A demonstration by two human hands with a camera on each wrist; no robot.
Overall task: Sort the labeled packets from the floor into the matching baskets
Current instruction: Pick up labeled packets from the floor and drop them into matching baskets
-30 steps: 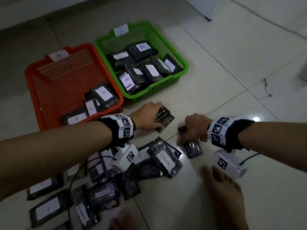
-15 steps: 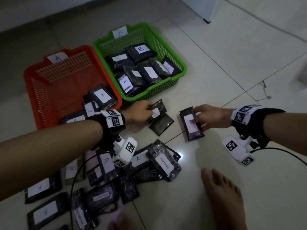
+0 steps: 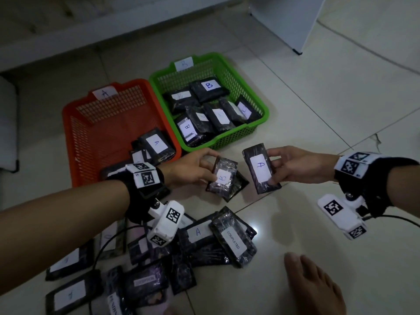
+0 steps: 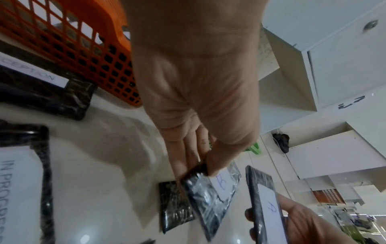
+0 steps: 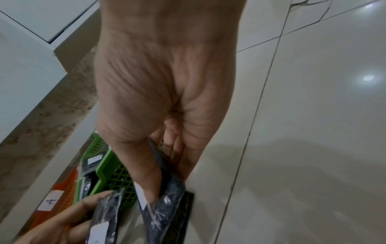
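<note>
**Operator:** State the position of each held packet relative to its target basket.

**Technician:** The right hand (image 3: 302, 165) pinches the A packet (image 3: 261, 168) by its right long edge, thumb on the labeled face, fingers behind. The packet's long axis runs roughly away from the person. It is held above the floor, in front of the green basket (image 3: 264, 114), which is tagged B. The orange basket (image 3: 75, 137), tagged A, lies to the left, past the left hand.

**Operator:** And the left hand?

**Technician:** The left hand (image 3: 193, 167) pinches a smaller packet (image 3: 223, 178) at its upper left corner, thumb over fingers. Its label appears to read B, though the writing is faint. It hangs over another dark packet (image 3: 238, 186) on the floor.

**Operator:** Which relation governs the next move?

**Technician:** The targets are crossed. Judged from this layout, the A packet must travel left across the left hand, and the B packet goes forward to the green basket. The left hand is nearer both baskets.
</note>
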